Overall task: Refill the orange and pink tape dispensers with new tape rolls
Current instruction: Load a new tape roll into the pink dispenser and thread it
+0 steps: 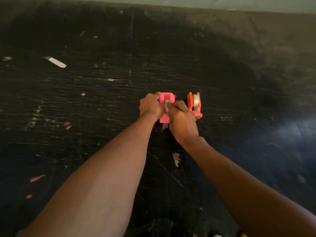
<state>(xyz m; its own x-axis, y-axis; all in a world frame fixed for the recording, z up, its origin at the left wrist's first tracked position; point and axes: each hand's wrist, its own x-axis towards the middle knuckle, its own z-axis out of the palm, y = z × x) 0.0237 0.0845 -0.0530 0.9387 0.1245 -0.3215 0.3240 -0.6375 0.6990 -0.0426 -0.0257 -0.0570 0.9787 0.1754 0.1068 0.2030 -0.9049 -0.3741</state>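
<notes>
- The pink dispenser (166, 97) is seen just right of the frame's centre, standing on a dark, scratched table (222, 65).
- Its left side is clasped by the left hand (150, 106), whose fingers are curled round the far left corner of the body.
- The right hand (182, 122) is laid over the near right part of the pink dispenser. Its fingertips are bent inward and closed on a pale tape roll (166, 106) that sits in the dispenser's open slot.
- A short tape end (164, 126) is seen sticking out below the pink dispenser's near end, between the two wrists.
- The orange dispenser (190, 101) is placed just right of the pink one, apart from it and partly covered by the right hand. No hand is closed on it.
- A fitted roll (196, 100) is seen upright inside the orange dispenser.
- A white strip (55, 62) is found lying in the upper left of the frame, well apart from the hands.
- Red scraps (36, 178) are scattered along the lower left.
- A beige scrap (176, 159) is seen below the right wrist, between the forearms.
</notes>
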